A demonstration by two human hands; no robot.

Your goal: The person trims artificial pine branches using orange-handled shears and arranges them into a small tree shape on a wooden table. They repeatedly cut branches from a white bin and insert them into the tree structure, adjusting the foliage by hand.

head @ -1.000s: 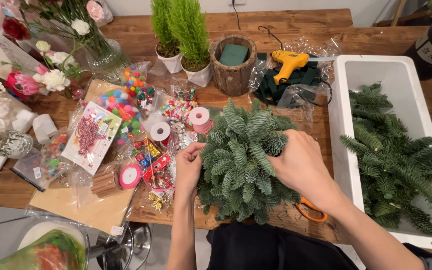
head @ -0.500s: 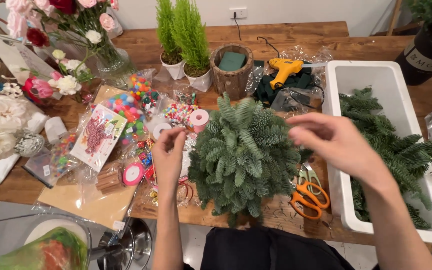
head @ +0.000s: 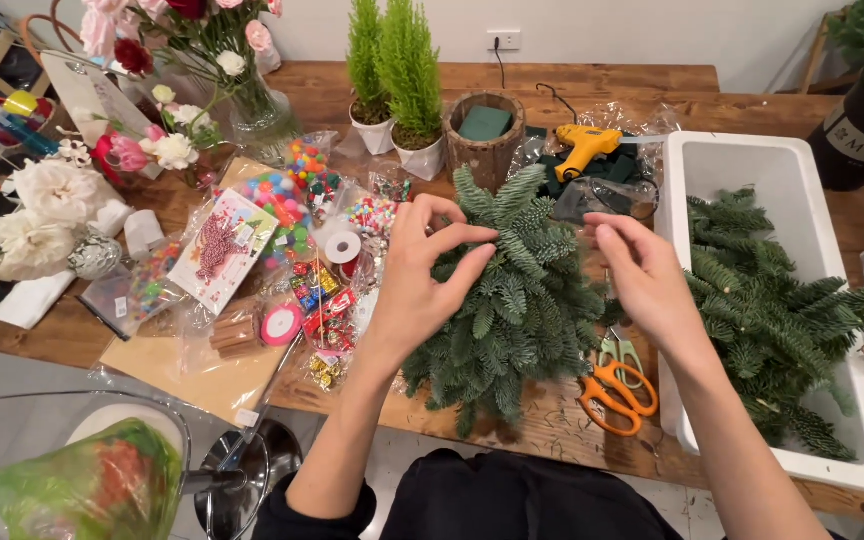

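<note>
A dense mound of dark green fir sprigs (head: 522,300) stands on the wooden table (head: 652,90) in front of me. My left hand (head: 427,265) rests against its left side, thumb and fingers pinching needle tips near the top. My right hand (head: 642,275) hovers at its right side with fingers spread and nothing in them. Orange-handled scissors (head: 617,385) lie just below my right wrist.
A white tub (head: 752,165) of cut fir branches sits on the right. A yellow glue gun (head: 587,145), a bark pot with green foam (head: 484,125) and two small potted conifers (head: 392,70) stand behind. Ribbon rolls, bead packets and flowers crowd the left.
My right hand has come off the top of the fir mound, swung right, and now hovers beside it. My left hand rose to its upper left. The view shifted closer.
</note>
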